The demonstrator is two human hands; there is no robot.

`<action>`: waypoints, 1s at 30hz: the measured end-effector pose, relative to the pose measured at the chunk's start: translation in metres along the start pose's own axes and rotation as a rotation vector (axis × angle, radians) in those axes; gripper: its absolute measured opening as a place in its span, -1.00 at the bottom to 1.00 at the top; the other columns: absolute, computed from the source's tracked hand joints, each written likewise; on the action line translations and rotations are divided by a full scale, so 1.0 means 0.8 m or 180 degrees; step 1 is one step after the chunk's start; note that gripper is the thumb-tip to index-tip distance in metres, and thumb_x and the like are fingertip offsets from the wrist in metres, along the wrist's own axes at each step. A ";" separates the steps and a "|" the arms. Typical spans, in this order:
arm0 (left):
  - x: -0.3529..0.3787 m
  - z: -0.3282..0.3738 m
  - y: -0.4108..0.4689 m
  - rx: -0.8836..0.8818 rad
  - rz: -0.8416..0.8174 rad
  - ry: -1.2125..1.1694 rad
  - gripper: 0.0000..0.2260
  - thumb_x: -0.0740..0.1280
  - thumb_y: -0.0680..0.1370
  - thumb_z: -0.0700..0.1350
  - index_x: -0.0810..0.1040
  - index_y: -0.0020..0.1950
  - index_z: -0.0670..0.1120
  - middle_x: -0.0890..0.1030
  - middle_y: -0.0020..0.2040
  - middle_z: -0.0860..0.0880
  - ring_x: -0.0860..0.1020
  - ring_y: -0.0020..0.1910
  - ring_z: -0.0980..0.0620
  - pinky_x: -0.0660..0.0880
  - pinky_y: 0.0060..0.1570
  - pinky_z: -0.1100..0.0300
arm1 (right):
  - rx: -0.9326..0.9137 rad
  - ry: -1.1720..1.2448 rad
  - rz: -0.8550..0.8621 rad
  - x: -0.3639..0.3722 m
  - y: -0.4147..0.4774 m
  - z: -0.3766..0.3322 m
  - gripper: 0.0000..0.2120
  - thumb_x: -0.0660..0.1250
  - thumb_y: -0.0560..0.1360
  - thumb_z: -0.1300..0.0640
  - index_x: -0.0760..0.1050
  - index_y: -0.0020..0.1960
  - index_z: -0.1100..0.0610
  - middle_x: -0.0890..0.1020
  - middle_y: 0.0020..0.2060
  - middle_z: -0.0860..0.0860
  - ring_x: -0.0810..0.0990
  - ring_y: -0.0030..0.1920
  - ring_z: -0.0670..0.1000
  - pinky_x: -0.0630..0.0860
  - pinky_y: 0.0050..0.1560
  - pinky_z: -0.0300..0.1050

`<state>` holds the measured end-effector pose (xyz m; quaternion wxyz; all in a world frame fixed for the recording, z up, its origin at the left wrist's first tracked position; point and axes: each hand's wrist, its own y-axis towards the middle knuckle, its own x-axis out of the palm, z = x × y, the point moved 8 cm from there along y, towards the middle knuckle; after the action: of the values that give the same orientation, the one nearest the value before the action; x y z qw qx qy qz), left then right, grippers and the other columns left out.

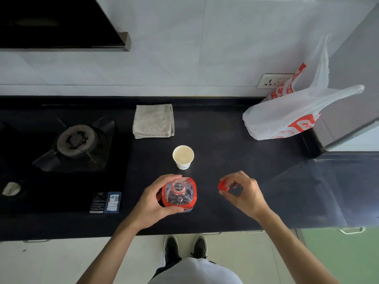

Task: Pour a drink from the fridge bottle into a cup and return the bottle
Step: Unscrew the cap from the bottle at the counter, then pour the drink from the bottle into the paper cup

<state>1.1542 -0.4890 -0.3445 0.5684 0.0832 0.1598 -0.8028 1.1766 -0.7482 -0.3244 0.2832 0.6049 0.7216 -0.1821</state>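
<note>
Our left grip (151,199) wraps the bottle (180,198), which stands upright on the desk (225,152) at the near edge. That steadies it with the neck open. Our right grip (244,191) pinches the red cap (223,185) off to the right, clear of the pour path. The cup (183,156) stands just beyond the bottle and looks empty, so a short forward tilt should reach it.

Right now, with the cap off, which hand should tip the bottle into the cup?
Left. The left hand grips the open bottle, with the paper cup standing just beyond it. The right hand is busy pinching the red cap.
</note>
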 end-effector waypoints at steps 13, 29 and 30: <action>0.003 -0.001 0.004 -0.0111 0.0086 0.0021 -0.29 0.59 0.30 0.03 0.39 0.39 0.25 0.43 0.36 0.25 0.43 0.39 0.11 0.62 0.15 0.07 | 0.0449 -0.0495 -0.0421 0.049 -0.036 0.124 -0.68 0.49 0.42 0.27 0.55 0.14 0.07 0.61 0.01 -0.05 0.61 0.00 -0.03 0.61 0.06 -0.10; 0.004 -0.003 0.013 -0.0155 0.0166 0.0003 -0.28 0.60 0.32 -0.02 0.38 0.40 0.26 0.42 0.38 0.22 0.41 0.41 0.09 0.60 0.19 0.07 | 0.0340 -0.0423 -0.0425 0.049 0.056 0.088 -0.34 0.54 0.39 0.11 0.34 0.42 0.09 0.49 0.27 -0.02 0.44 0.25 -0.02 0.42 0.31 -0.05; 0.004 -0.002 0.013 -0.0156 0.0171 0.0015 -0.28 0.60 0.32 -0.02 0.38 0.40 0.26 0.42 0.38 0.22 0.42 0.40 0.10 0.60 0.19 0.07 | 0.0298 -0.0331 -0.0451 0.058 0.073 0.078 -0.30 0.54 0.39 0.12 0.30 0.44 0.08 0.48 0.28 -0.02 0.44 0.25 -0.03 0.44 0.29 -0.05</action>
<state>1.1629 -0.4944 -0.3489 0.5912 0.0754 0.1784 -0.7829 1.2406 -0.7384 -0.3973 0.2780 0.5547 0.7376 -0.2664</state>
